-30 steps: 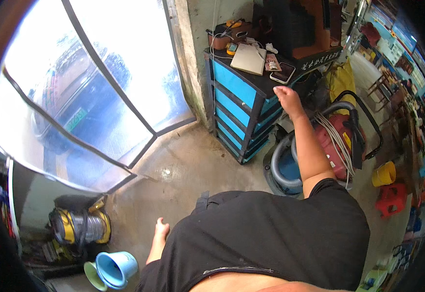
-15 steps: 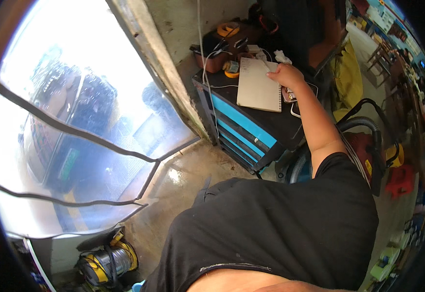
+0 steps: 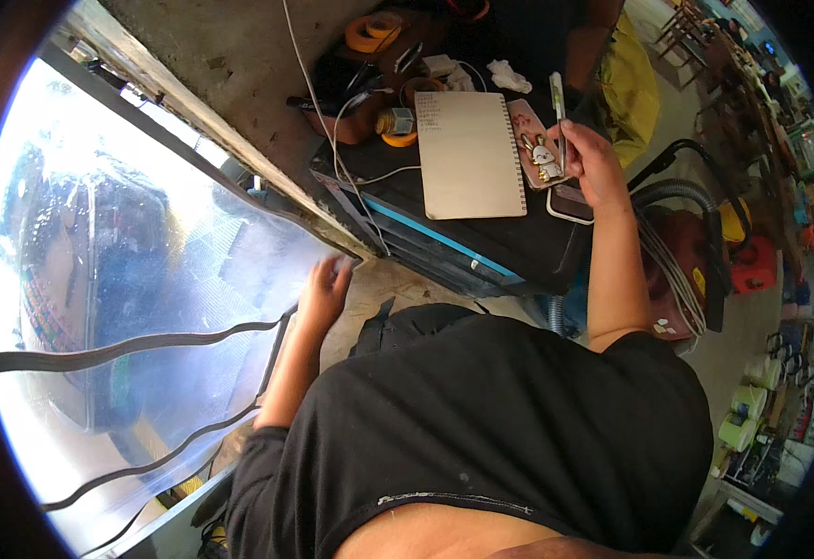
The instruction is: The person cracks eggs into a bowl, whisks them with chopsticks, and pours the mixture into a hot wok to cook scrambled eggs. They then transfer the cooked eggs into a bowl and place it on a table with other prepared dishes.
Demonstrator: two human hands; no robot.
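Observation:
In my right hand (image 3: pixel 597 166) is a slim pen (image 3: pixel 558 98), gripped between thumb and fingers and pointing up. That hand hovers over a pink phone case (image 3: pixel 530 140) with a white cartoon figure on it. A second, white-edged phone (image 3: pixel 570 202) lies just below the wrist side of the case. Left of them a spiral notebook (image 3: pixel 470 168) lies flat, with a few handwritten lines near its top left. My left hand (image 3: pixel 325 291) is raised beside the clear plastic curtain, fingers loosely bent and apart, with nothing visible in it.
The notebook rests on a black cabinet (image 3: pixel 556 256) with blue drawer fronts. Tape rolls (image 3: pixel 369 34), a brown tray (image 3: pixel 337 123) and crumpled tissue (image 3: pixel 509 76) sit along its back. A plastic curtain (image 3: pixel 192 279) hangs at left. A red vacuum cleaner (image 3: pixel 672 279) with a hose stands right.
My right hand has left the notebook and moved right, now showing the pen upright. The phone case is uncovered. My left hand has come into view at left.

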